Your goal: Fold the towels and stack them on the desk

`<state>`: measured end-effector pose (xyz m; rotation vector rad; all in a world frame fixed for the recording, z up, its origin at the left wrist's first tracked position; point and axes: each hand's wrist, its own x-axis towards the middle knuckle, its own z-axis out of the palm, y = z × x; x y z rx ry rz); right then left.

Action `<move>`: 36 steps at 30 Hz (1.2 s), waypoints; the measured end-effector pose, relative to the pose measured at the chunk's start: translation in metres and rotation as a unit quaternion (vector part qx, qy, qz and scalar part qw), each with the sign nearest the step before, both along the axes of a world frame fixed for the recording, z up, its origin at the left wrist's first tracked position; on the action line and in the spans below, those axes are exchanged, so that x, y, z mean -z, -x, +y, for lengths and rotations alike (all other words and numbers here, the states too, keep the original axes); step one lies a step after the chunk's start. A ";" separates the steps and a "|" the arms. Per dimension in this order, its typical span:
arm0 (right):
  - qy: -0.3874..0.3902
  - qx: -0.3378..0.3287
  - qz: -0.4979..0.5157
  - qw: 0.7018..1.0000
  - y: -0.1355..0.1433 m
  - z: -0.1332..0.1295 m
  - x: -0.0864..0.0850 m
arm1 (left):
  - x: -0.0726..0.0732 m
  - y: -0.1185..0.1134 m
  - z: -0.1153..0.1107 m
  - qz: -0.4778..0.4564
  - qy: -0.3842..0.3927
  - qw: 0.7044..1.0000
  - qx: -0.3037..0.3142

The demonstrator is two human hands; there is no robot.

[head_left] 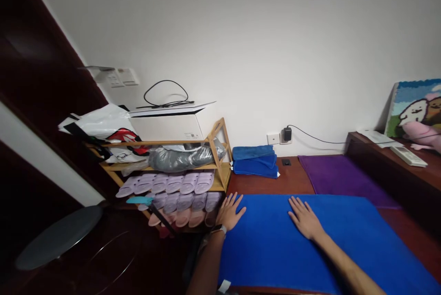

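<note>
A large blue towel (272, 244) lies spread out flat over a reddish-brown wooden table, with a small white tag at its near left corner. My left hand (229, 213) rests at the towel's far left corner, fingers apart, a watch on the wrist. Near the middle of the far edge, my right hand (305, 219) lies flat on the cloth with its fingers stretched out. Neither hand grips anything. Beyond the left hand sit folded blue towels (255, 161), stacked against the wall. A purple towel (344, 178) lies flat at the back right.
A wooden rack (220, 148) at left holds several slippers (174, 182), a white box (168, 127) and a bag (103, 122). A round stool (60, 237) stands lower left. A black cable runs from the plug (287, 134) toward a raised ledge with a remote control (409, 156).
</note>
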<state>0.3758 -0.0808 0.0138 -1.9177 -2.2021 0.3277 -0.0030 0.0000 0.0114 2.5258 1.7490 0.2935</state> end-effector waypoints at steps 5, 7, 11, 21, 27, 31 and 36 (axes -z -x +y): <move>0.011 0.145 -0.074 0.987 -0.146 -0.007 0.026 | 0.000 0.000 0.001 -0.001 -0.004 1.000 0.001; 0.022 0.208 -0.088 0.974 -0.199 -0.015 0.037 | 0.000 0.000 0.002 0.001 -0.002 1.000 0.001; 0.025 0.274 -0.089 0.957 -0.253 -0.029 0.049 | 0.002 0.000 0.004 0.000 -0.006 1.000 0.002; 0.043 0.284 -0.116 0.951 -0.237 -0.022 0.024 | 0.001 -0.001 0.004 0.004 -0.005 1.000 0.001; -0.053 0.122 -0.085 0.987 -0.101 -0.006 -0.006 | 0.003 -0.001 0.004 -0.001 -0.002 1.000 0.000; -0.037 -0.027 0.010 0.999 0.011 -0.012 -0.011 | 0.000 -0.001 0.002 0.001 -0.002 1.000 -0.003; -0.019 -0.041 0.020 0.999 0.018 -0.018 0.001 | -0.002 0.000 0.001 0.008 0.008 1.000 -0.002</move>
